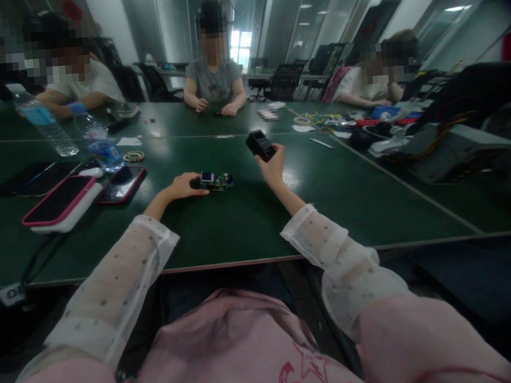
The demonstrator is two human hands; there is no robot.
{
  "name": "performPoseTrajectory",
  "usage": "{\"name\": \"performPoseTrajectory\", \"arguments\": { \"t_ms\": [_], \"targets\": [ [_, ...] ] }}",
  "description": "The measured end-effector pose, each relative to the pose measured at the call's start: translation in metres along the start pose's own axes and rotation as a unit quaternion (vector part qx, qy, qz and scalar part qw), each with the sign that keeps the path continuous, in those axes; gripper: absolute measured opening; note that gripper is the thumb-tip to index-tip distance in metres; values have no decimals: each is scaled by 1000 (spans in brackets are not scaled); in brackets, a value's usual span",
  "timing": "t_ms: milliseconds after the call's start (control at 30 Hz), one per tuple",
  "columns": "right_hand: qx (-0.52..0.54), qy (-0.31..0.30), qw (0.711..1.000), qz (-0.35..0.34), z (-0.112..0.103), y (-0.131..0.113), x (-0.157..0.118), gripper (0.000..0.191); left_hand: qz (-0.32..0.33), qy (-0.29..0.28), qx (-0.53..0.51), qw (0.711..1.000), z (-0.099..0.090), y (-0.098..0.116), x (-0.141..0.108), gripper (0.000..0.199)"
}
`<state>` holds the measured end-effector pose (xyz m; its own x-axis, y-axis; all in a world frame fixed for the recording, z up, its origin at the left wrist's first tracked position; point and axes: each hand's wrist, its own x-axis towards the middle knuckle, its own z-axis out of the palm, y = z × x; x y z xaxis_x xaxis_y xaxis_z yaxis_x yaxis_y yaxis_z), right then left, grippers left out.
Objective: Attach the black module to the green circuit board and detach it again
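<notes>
Left of centre, my left hand (183, 186) has its fingers wrapped round the left end of a small green circuit board (219, 183) with a little screen on it, low over the green table (248, 215). My right hand (272, 163) grips a black box-shaped device (261, 145) from its lower right side, tilted and raised above the table. The two things are apart. My left thumb shows along the board's near edge; the other fingertips are partly hidden behind it.
Phones (61, 201) and two water bottles (101, 146) stand or lie at the left. At the right are tangled cables (320, 119) and a grey metal box (451, 146). A person in grey (214, 79) sits opposite, others to both sides.
</notes>
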<state>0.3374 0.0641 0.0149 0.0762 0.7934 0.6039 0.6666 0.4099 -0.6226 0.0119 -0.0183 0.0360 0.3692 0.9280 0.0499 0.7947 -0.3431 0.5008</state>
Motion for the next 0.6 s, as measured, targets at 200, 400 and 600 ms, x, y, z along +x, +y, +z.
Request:
{"name": "performPoseTrajectory", "arguments": {
  "t_ms": [200,400,600],
  "targets": [
    [-49,65,994,71,-5,15,2,57,5,-3,0,1000,0,0,0,68],
    [-80,43,991,100,-2,23,3,56,7,-4,-1,1000,0,-2,2,72],
    [-96,27,985,139,4,32,1,56,11,-3,-2,1000,1,-2,2,68]
  ]
}}
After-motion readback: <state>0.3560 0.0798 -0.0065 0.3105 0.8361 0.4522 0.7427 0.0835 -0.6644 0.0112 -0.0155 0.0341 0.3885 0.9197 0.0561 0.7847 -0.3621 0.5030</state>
